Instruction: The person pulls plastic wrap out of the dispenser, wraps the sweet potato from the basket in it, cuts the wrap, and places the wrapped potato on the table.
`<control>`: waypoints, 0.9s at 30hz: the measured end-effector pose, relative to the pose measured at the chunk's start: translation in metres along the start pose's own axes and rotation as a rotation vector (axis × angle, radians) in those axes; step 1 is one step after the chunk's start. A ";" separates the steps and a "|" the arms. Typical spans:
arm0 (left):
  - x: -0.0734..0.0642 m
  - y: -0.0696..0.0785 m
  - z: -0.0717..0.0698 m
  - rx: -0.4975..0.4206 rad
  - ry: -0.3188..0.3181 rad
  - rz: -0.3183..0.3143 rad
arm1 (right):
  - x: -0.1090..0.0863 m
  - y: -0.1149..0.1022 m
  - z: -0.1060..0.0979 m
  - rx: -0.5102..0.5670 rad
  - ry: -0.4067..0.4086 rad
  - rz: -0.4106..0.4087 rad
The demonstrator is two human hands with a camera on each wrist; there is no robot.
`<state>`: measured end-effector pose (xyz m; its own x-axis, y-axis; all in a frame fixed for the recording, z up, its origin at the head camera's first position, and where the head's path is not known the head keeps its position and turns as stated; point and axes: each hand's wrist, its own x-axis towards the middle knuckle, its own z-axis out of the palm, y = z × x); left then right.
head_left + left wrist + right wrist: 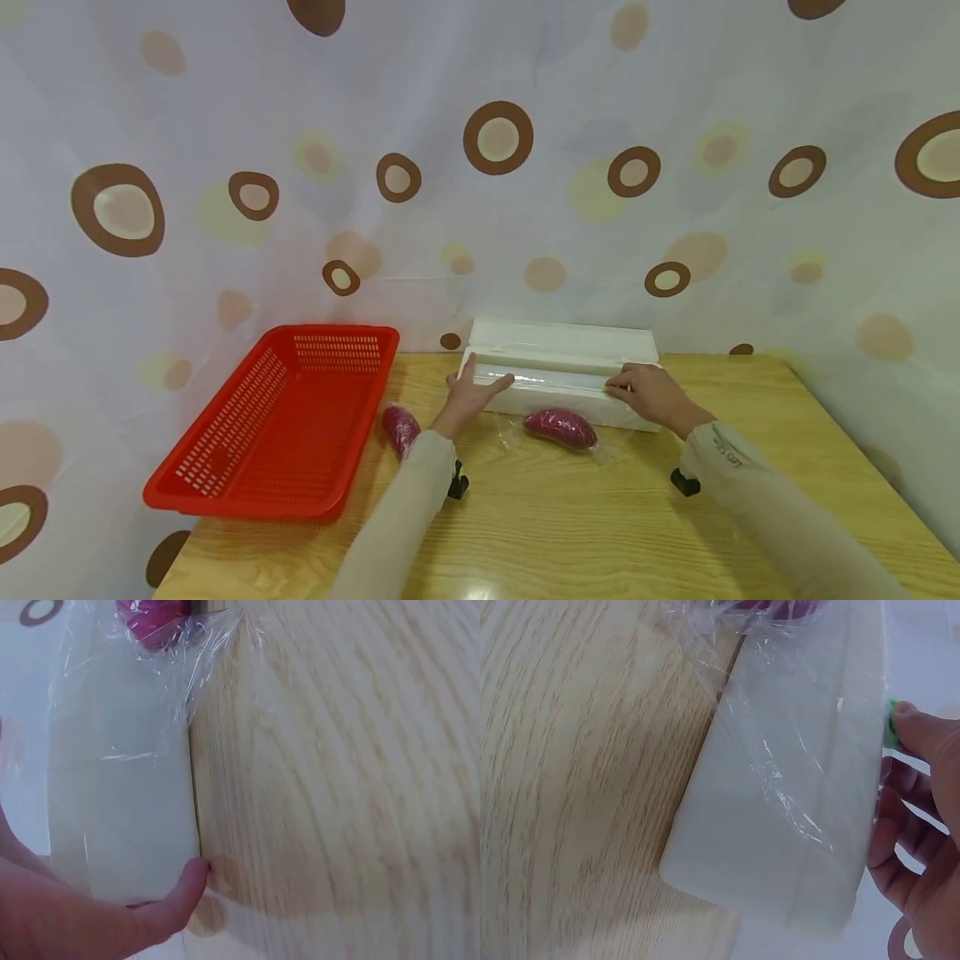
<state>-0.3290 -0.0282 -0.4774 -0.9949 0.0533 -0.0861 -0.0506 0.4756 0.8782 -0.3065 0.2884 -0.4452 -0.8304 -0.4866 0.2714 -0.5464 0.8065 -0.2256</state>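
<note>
A white cling film dispenser box (581, 406) lies with its lid (562, 337) raised, a film roll (540, 377) inside. My left hand (467, 398) rests on its left end, thumb and index finger spread; one fingertip touches the box's end in the left wrist view. At the right part of the rim, my right hand (654, 393) pinches a small green slide cutter (891, 724) between thumb and fingers. Clear film (769, 772) hangs over the front of the box. A purple sweet-potato-like vegetable (561, 427), wrapped in film, lies against the box front.
A red perforated plastic basket (337, 492) stands on the left of the wooden table (570, 533). Between it and my left forearm lies another film-wrapped purple vegetable (401, 428), partly hidden by the sleeve. A patterned curtain (570, 208) hangs behind the table.
</note>
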 end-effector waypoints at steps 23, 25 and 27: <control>0.009 -0.005 0.001 -0.101 0.085 -0.082 | 0.008 -0.006 -0.007 -0.018 -0.079 -0.017; 0.007 -0.004 0.002 -0.093 0.097 -0.087 | 0.007 -0.006 -0.007 -0.046 -0.075 -0.037; 0.005 -0.001 0.003 -0.096 0.111 -0.094 | 0.004 -0.005 -0.008 -0.066 -0.065 -0.057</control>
<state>-0.3337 -0.0256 -0.4803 -0.9887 -0.0874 -0.1221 -0.1467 0.3875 0.9101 -0.3066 0.2852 -0.4359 -0.8043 -0.5518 0.2204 -0.5868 0.7959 -0.1490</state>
